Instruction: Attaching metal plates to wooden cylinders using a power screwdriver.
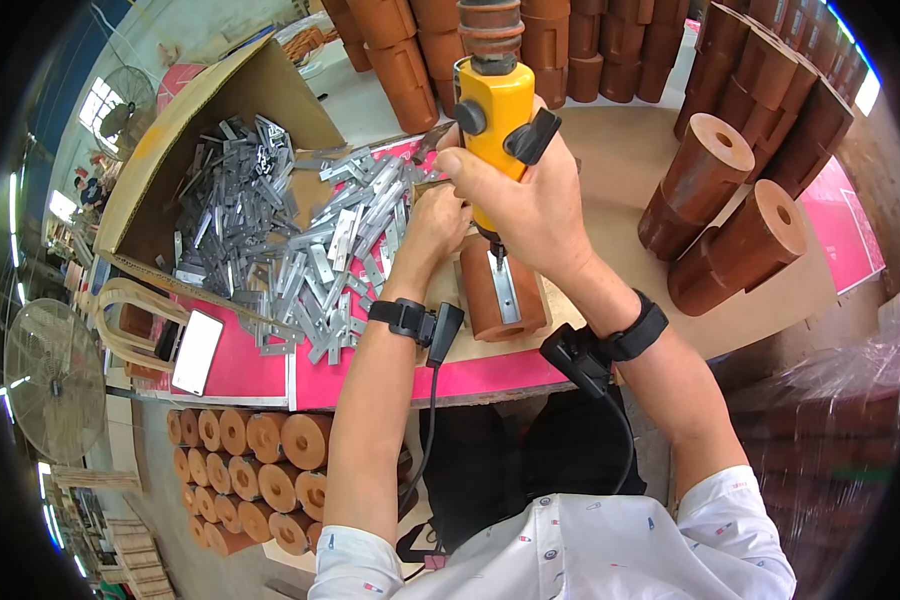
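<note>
In the middle of the work table, a brown wooden cylinder (482, 309) lies on its side, a hole in its near end. Along its top rests a flat silver metal plate (507, 294). My right hand (540, 205) is wrapped round a yellow power screwdriver (510, 95), held upright with its tip down at the far part of the plate. My left hand (436, 222) is closed beside the far left of the cylinder; whatever its fingers hold is hidden. Left of that hand lies a heap of loose metal plates (340, 250).
A cardboard box (135, 215) on its side spills more metal plates. Two brown cylinders (738, 245) stand at the right, with rows of others (395, 60) behind. A phone (198, 352) leans at the left table edge. Stacked cylinders (270, 435) sit below; a fan (52, 380) stands far left.
</note>
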A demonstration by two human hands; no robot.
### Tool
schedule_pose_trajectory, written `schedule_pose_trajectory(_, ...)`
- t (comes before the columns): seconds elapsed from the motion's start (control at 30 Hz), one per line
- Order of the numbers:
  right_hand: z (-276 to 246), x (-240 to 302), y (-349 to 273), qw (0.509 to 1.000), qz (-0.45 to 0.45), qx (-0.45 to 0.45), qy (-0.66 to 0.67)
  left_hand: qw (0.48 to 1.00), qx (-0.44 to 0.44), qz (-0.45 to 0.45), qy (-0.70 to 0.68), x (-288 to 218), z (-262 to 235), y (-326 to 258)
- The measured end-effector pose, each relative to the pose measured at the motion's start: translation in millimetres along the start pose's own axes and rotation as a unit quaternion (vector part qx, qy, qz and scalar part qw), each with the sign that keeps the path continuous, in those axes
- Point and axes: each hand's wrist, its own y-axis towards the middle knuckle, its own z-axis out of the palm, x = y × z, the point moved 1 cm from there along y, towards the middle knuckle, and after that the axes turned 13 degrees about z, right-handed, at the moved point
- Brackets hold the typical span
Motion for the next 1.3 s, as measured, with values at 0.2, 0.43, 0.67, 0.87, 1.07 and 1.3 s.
schedule_pose_trajectory(0.2, 3, -3, 0, 1.0, -0.023, -0.011, 0.002, 0.988, -0.151, -0.018, -0.031, -25, -20, 3)
schedule_pose_trajectory(0.43, 2, -5, 1, 0.999, -0.036, -0.017, 0.0, 0.849, -0.274, -0.302, -0.335, -91, -52, -37)
schedule_pose_trajectory(0.67, 1, -3, 3, 0.999, -0.039, -0.015, -0.004, 0.815, -0.304, -0.287, -0.401, -136, -52, -79)
schedule_pose_trajectory(0.87, -3, 24, -4, 0.999, -0.022, -0.012, 0.036, 0.819, -0.319, -0.26, -0.4, -145, -44, -89)
schedule_pose_trajectory(1.07, -6, 45, -16, 0.999, -0.018, 0.006, 0.043, 0.862, -0.293, -0.223, -0.348, -152, -43, -85)
schedule_pose_trajectory(1.3, -2, 48, -24, 0.998, 0.005, 0.028, 0.06, 0.917, -0.21, -0.217, -0.263, -178, -54, -67)
